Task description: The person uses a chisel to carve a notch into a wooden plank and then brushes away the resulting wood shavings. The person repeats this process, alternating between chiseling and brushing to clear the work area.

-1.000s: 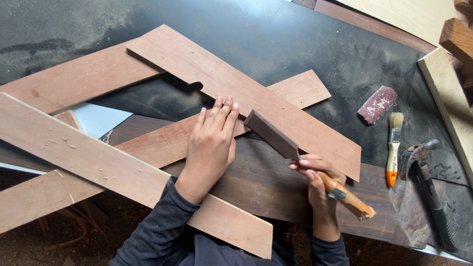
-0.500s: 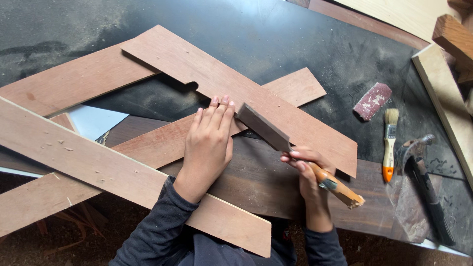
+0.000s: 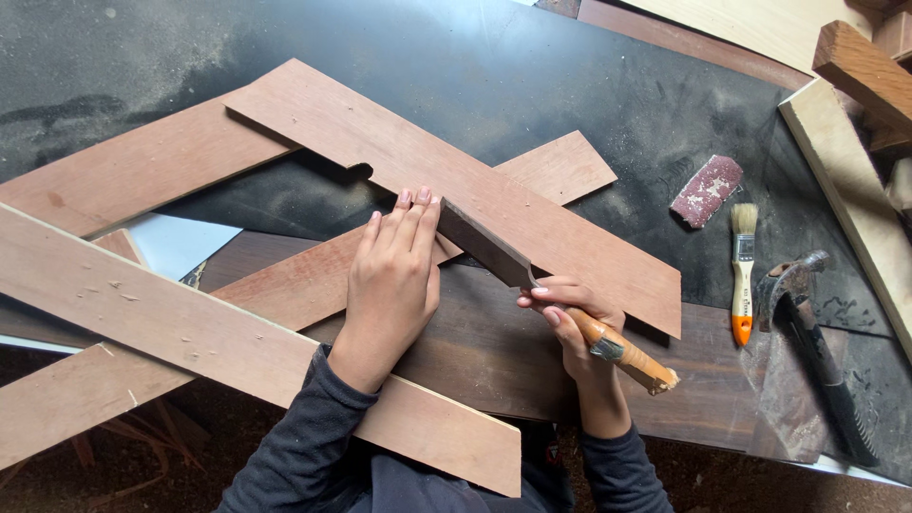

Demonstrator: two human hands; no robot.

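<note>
Left hand point(image 3: 394, 275): flat, palm down, fingers together and stretched out, pressing on the crossed boards; fingertips touching the blade of the saw; gripping nothing.
Right hand point(image 3: 570, 318): clenched around the wooden handle point(image 3: 627, 359) of the saw, thumb and fingers wrapped just behind the blade.
Saw point(image 3: 489, 249): dark, narrow blade running from the right hand up and left, lying on edge against the notched board, tip right beside the left fingertips; handle end pointing near and right.
Notched board point(image 3: 446, 180): reddish plank slanting from far left to near right, lying over the other boards, with a small cut-out in its near edge, left of the left hand.
Crossing board point(image 3: 313, 275): reddish plank running from near left to far right, passing under the notched board and under the left palm.
Near board point(image 3: 190, 332): wide plank lying on top at the near left, crossing over the left forearm's side of the pile.
Work surface point(image 3: 570, 76): dark, dusty sheet beneath everything.
Sandpaper block point(image 3: 706, 191): reddish, dusted white, far right of the saw, well apart.
Paintbrush point(image 3: 742, 275): orange-tipped handle, pale bristles pointing far, just near the block.
Hammer point(image 3: 817, 342): dark, lying at the right edge, beside the paintbrush.
</note>
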